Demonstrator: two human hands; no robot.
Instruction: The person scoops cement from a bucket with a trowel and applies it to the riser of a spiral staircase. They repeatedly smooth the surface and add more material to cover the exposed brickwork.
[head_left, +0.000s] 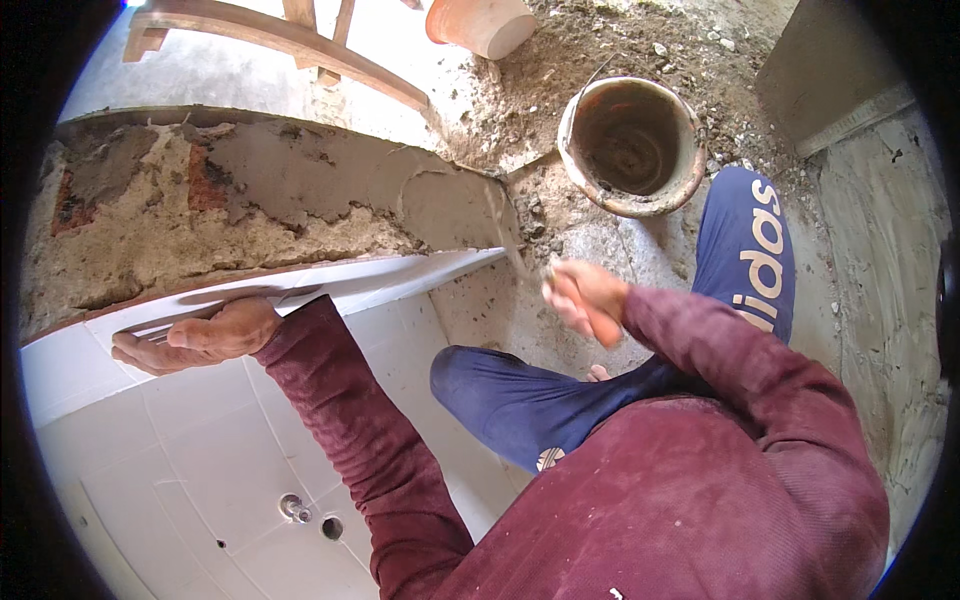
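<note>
My left hand [200, 335] lies along the white tiled ledge [410, 285] on the left, its fingers stretched out against the tile. My right hand [590, 295] grips a trowel by its orange handle [603, 325]; the blurred blade reaches toward the grey mortar band [440, 200] above the tiles. That band covers part of a rough wall top with exposed red brick [205, 175]. Beyond my right hand stands a mortar-stained bucket [635, 150] with a wire handle and grey residue inside.
An orange-and-white container [480, 25] and wooden framing [250, 40] are at the top. Rubble [540, 90] covers the floor around the bucket. A grey panel [830, 70] stands top right. Below the ledge, white tiles [200, 440] carry a metal fitting [293, 508] and a hole.
</note>
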